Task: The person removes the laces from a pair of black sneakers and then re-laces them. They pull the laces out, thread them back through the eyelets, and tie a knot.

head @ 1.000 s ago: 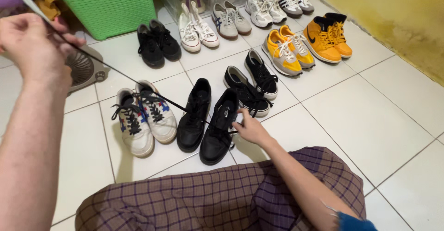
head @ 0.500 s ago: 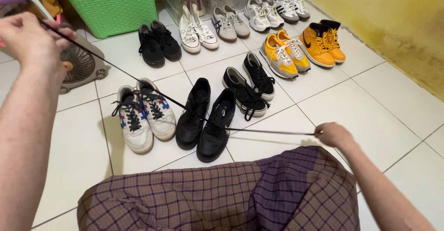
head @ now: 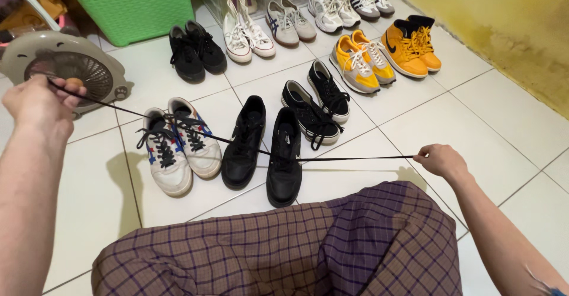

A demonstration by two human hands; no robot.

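Hands (head: 38, 103) (head: 441, 161) stretch black lace (head: 349, 158) across black shoe (head: 284, 159).

Left hand (head: 38, 103): I've lowered it, lace (head: 355, 158) end pinched.
Right hand (head: 441, 161): I've moved it from the shoe (head: 284, 159), drawing the lace out rightward, taut.

A long black shoelace (head: 349, 158) is stretched taut, running in two straight legs out of a black low-top shoe (head: 284, 159) on the white tile. One leg runs up and to the left, crossing over the neighbouring black shoe (head: 244, 145) and the white pair, its end pinched in the left hand (head: 38, 103). The other leg runs nearly level to the right, its tip pinched in the right hand (head: 441, 161). The laced shoe lies flat on its sole, toe toward the camera, just beside its partner
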